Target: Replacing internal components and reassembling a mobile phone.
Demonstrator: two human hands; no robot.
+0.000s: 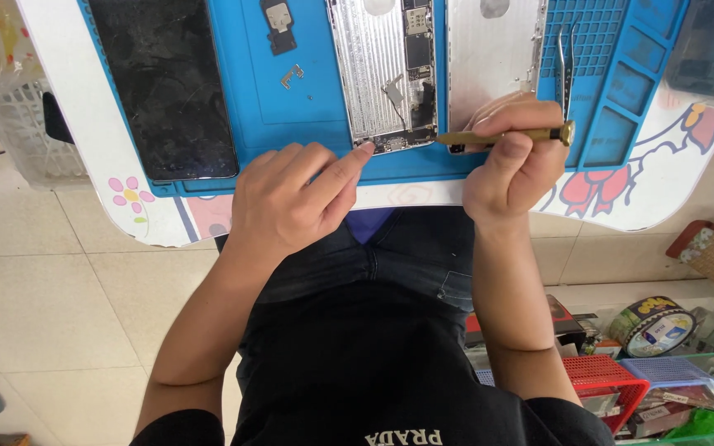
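Under the right hand, the screwdriver tip hides.

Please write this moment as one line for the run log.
left hand: fingertip on open phone edge | right hand: holds brass screwdriver, tip at phone bottom | tweezers on blue mat

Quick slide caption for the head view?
Left hand steadies an opened phone on a blue mat while right hand holds a brass screwdriver.
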